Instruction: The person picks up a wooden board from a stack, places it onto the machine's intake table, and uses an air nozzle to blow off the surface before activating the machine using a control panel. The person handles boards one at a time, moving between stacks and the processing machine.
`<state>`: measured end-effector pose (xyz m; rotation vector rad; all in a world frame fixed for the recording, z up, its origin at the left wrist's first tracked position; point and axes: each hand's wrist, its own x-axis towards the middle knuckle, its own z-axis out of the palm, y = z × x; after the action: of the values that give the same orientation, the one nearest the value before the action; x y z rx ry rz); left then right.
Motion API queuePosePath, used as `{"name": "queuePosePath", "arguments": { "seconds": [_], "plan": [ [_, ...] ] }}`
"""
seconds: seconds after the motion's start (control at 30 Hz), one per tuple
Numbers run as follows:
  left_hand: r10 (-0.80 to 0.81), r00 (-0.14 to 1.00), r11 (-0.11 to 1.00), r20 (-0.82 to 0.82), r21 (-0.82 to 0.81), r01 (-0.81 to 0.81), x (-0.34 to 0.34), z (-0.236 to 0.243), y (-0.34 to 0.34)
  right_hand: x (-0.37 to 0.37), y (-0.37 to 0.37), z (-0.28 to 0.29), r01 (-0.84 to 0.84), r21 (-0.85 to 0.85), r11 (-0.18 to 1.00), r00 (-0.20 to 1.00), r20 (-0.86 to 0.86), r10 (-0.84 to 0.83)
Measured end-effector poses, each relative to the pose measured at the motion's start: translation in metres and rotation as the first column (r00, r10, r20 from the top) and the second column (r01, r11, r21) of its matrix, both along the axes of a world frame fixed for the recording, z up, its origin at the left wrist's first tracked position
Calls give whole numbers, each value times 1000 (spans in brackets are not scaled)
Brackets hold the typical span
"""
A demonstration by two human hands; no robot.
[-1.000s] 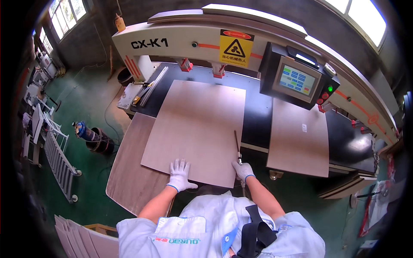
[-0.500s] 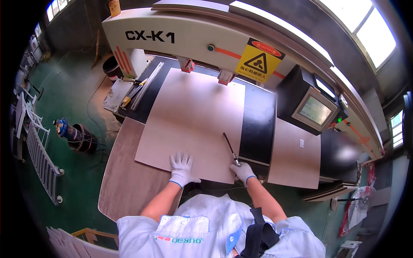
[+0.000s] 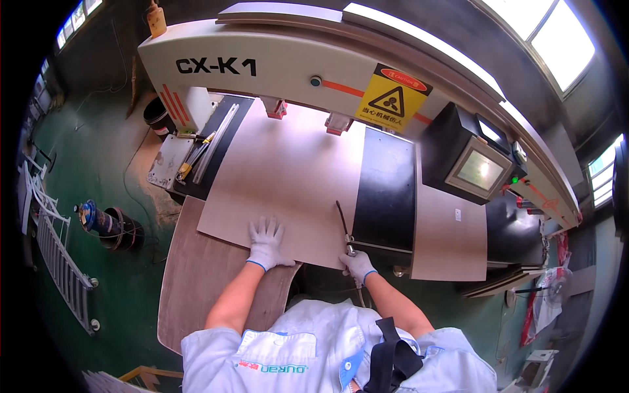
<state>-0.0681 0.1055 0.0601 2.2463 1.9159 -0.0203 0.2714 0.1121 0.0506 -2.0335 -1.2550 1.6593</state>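
Observation:
A large pale wood-grain board [image 3: 282, 164] lies on the black machine table, its far part under the white drilling gantry [image 3: 295, 56]. My left hand [image 3: 266, 242], in a white glove, lies spread on the board's near left part. My gloved right hand [image 3: 357, 265] is closed on an air blow gun [image 3: 350, 243] at the near right corner, its long thin nozzle pointing forward over the board. A darker rounded-edge panel [image 3: 203, 275] sits lower, under the left side.
A second board [image 3: 449, 239] lies to the right beneath a control box [image 3: 468, 154]. Tools and metal bars [image 3: 200, 150] rest at the table's left end. A drum [image 3: 121, 232], a wheeled rack [image 3: 59, 259] and a fan [image 3: 557, 285] stand around.
The large board and both my hands have moved forward, farther under the gantry. My right hand still holds the blow gun. The view has shifted slightly.

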Motion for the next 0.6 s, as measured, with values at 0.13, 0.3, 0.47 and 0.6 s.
{"name": "queuePosePath", "arguments": {
  "seconds": [0.13, 0.3, 0.47, 0.6],
  "plan": [
    [-6, 980, 999, 197, 41, -2, 1, 13, 56, 13, -6, 6, 22, 79, 997, 1000, 9, -23],
    [-101, 433, 900, 896, 267, -344, 37, 139, 232, 80, -63, 28, 199, 38, 979, 980, 12, -200],
    [-306, 357, 594, 883, 470, -653, 3, 174, 374, 171, -159, 17, 437, 190, 879, 891, 41, -452],
    [-39, -31, 785, 999, 11, -620, 27, 186, 376, 243, -272, 8, 885, 226, 406, 421, -20, -907]
  ]
}}
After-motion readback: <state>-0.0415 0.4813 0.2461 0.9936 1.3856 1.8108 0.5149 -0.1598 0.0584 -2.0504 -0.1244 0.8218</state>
